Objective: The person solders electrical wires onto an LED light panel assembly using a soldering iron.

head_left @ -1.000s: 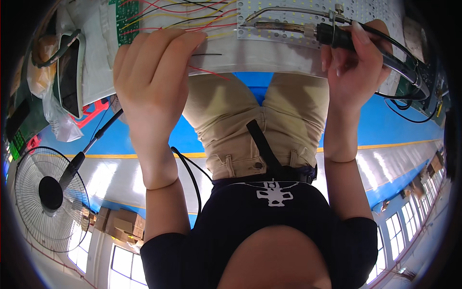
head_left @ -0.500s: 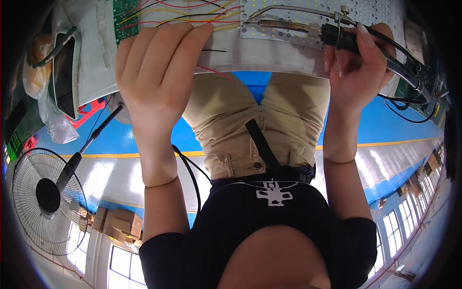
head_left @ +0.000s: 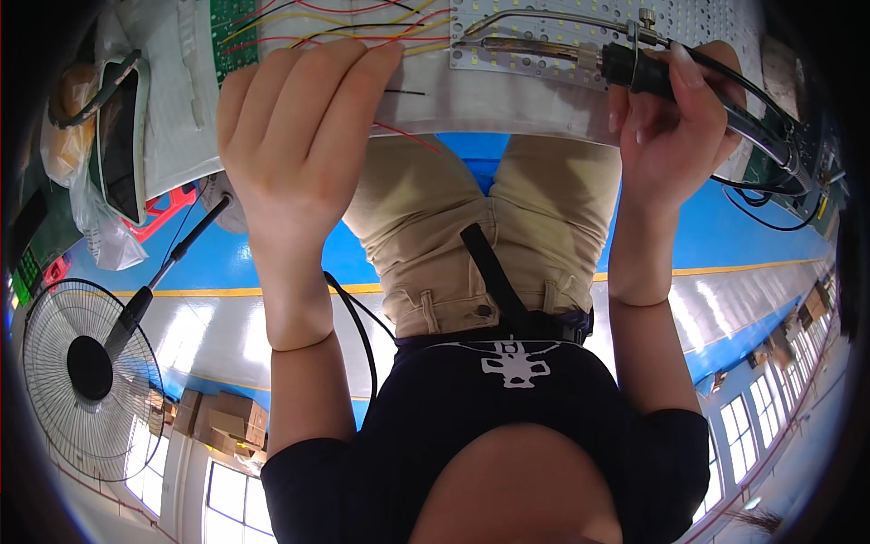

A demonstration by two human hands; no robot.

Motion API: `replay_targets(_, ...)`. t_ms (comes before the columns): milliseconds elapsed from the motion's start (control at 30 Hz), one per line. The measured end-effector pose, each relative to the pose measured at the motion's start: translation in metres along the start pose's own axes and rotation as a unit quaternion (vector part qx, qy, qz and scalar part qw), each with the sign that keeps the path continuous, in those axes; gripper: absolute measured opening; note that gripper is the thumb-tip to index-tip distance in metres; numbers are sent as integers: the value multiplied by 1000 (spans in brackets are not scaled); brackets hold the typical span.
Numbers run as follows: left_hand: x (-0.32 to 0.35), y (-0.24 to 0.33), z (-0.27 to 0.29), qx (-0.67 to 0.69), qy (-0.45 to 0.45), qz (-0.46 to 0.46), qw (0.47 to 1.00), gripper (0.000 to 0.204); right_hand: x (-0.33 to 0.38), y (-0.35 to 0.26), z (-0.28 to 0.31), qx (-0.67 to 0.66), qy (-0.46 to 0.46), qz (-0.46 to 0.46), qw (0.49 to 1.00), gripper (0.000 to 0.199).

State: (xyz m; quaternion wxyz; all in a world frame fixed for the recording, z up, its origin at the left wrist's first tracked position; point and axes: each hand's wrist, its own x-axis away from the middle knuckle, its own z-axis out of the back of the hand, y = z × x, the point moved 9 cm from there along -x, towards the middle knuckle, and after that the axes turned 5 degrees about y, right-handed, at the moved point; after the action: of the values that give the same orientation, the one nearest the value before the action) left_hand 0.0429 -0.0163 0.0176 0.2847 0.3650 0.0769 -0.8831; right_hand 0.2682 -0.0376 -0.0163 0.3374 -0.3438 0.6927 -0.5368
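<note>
My left hand (head_left: 294,136) is closed, thumb and forefinger pinching a yellow wire (head_left: 428,48) whose far end lies at the left edge of a white LED board (head_left: 580,80). In my right hand (head_left: 672,136) is a soldering iron (head_left: 634,72) with a black handle. A thin bent metal tube (head_left: 553,15) is clamped to the iron and curves round toward its tip. The tip points left, close to the wire's end at the board edge; whether they touch I cannot tell. Red, black and yellow wires (head_left: 344,27) lie beyond my left fingers.
A green circuit board (head_left: 237,54) lies at the upper left of the pale-covered table (head_left: 507,113). A phone-like device (head_left: 124,136) and a plastic bag (head_left: 95,227) sit further left. Black cable (head_left: 770,145) trails from the iron at right. A fan (head_left: 91,367) stands lower left.
The soldering iron and the LED board's left edge have shifted very slightly left. Both hands keep the same hold.
</note>
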Motion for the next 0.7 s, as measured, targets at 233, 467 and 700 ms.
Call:
replay_targets(233, 0, 0, 1, -20, 1, 2, 1000, 31, 1, -3, -4, 18, -18, 13, 1000, 13)
replay_targets(467, 0, 0, 0, -11, 0, -5, 1000, 31, 0, -3, -1, 20, -4, 13, 1000, 14)
replay_targets(700, 0, 1, 0, -8, 2, -10, 1000, 33, 0, -3, -2, 33, 7, 5, 999, 15)
